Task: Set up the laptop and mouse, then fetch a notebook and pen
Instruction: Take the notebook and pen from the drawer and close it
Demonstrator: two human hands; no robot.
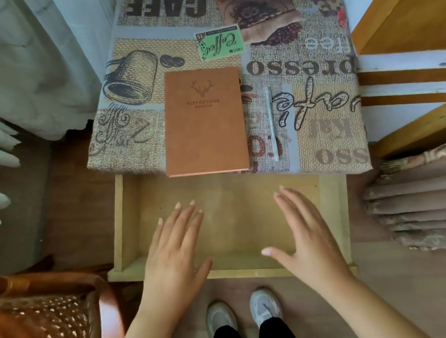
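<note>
Above the pulled-out drawer [230, 218], left hand [173, 255] and right hand [306, 236] hover flat, each grip spread, holding nothing

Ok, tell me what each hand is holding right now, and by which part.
Nothing. Both the left hand and right hand are open, fingers spread, over the pulled-out drawer.

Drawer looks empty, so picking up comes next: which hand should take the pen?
Right, probably. The pen lies right of the notebook, roughly ahead of the open right hand. The left hand would have to cross over the notebook.
</note>
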